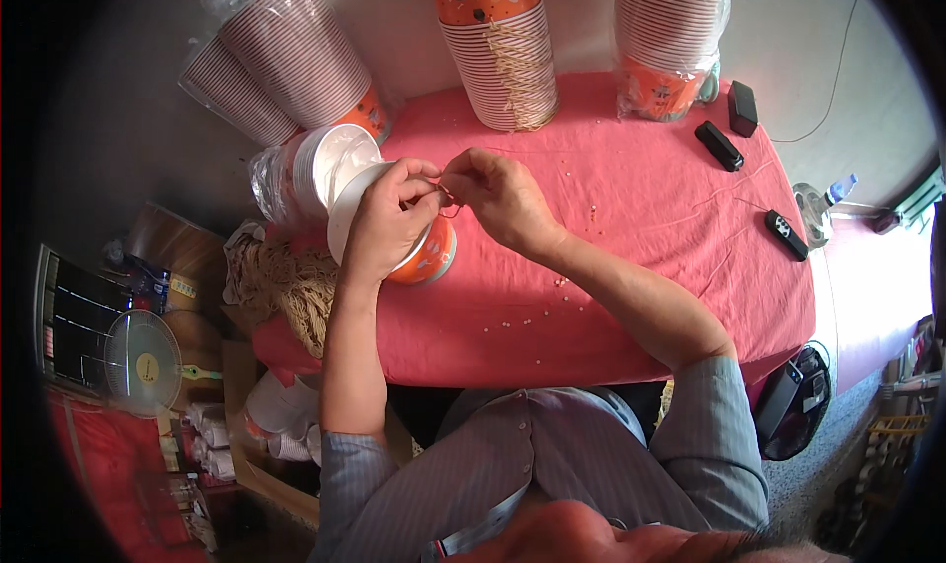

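Above the table, my left hand (386,223) and my right hand (505,200) meet with fingertips pinched together. Between them runs a thin reddish-brown cord (450,209), its small loop hanging below the fingers. Beneath my left hand lies an orange paper bucket (434,253), tilted, its white side (347,213) partly covered by the hand. Just behind it, a nested stack of white paper buckets (340,164) in clear plastic lies on its side. My fingers hide the point where the cord is held.
Tall bucket stacks (296,46) stand along the back; one stack (498,66) has tan cords draped over it. A tan cord bundle (305,297) hangs at the table's left edge. Small beads (527,320) dot the red cloth (641,218). Black devices (719,146) lie at the right.
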Motion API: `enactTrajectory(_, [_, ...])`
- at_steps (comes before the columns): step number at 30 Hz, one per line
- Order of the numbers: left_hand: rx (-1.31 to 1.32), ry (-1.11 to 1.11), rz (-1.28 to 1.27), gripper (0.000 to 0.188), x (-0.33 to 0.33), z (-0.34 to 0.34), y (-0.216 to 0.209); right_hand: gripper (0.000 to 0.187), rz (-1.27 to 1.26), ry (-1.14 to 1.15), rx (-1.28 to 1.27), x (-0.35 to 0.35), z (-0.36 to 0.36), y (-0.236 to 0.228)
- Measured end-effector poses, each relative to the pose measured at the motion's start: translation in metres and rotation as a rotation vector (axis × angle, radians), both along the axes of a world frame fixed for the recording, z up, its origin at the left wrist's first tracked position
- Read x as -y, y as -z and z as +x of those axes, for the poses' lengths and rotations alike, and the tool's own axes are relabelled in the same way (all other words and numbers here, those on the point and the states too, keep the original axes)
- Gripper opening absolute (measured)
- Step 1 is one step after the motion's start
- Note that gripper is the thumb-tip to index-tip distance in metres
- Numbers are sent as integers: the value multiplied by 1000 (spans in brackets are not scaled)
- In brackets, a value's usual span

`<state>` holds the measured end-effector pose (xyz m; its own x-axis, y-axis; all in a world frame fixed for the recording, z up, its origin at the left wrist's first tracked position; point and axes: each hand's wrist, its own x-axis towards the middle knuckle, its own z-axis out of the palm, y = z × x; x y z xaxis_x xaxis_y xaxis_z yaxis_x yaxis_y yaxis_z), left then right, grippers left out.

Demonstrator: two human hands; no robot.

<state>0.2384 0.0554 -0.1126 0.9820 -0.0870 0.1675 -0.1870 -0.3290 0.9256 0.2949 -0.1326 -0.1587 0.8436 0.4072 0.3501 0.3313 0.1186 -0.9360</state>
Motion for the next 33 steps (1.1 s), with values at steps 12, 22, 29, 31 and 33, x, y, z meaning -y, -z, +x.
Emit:
enactTrajectory(12, [182,-33,177,20,-2,-2,1,25,-79,-383,-393,22,24,0])
enactTrajectory(22, [97,-55,174,27,1,-4,-2,17,-38,-328,-324,23,23,0])
enactTrajectory(29, [83,-72,157,19,10,-7,-7,19,-95,-260,-132,20,19,-2])
enactTrajectory(31, [98,-80,178,18,11,-8,-8,18,-92,-255,-137,21,16,-6])
enactTrajectory(33, [114,-83,200,17,14,-8,-10,17,-89,-245,-141,22,14,-9])
